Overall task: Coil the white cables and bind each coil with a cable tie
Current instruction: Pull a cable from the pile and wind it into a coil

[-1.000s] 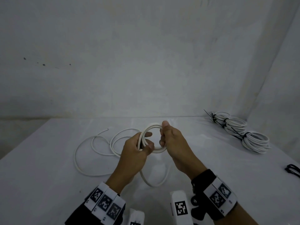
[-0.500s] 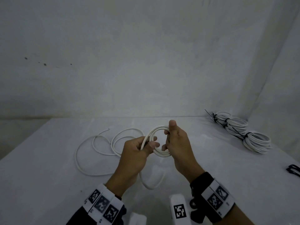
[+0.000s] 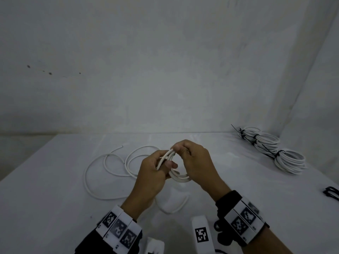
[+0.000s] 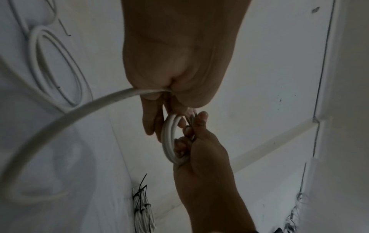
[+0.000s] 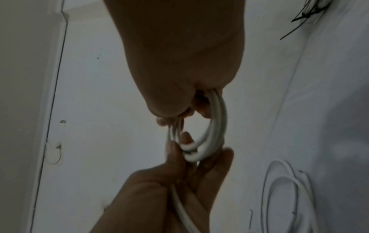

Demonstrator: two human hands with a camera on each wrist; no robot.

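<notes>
Both hands hold a small coil of white cable (image 3: pixel 178 177) above the middle of the white table (image 3: pixel 55 208). My left hand (image 3: pixel 156 171) pinches the coil's left side between thumb and fingers. My right hand (image 3: pixel 194 162) grips its top and right side with curled fingers. In the left wrist view the coil (image 4: pixel 169 138) has a few turns and a loose length (image 4: pixel 60 119) runs out of my left hand. The right wrist view shows the coil (image 5: pixel 215 126) hanging from my right hand. The uncoiled rest of the cable (image 3: pixel 110 171) lies in loops on the table to the left.
Three bound white coils (image 3: pixel 275 149) with black ties lie in a row at the back right by the wall. Black cable ties (image 3: pixel 332 192) lie at the right edge of the table. White walls close off the back and right.
The coil has tipped from upright toward flat and dropped a little. My right hand has come over its top, and the loose loop below my hands has been drawn shorter.
</notes>
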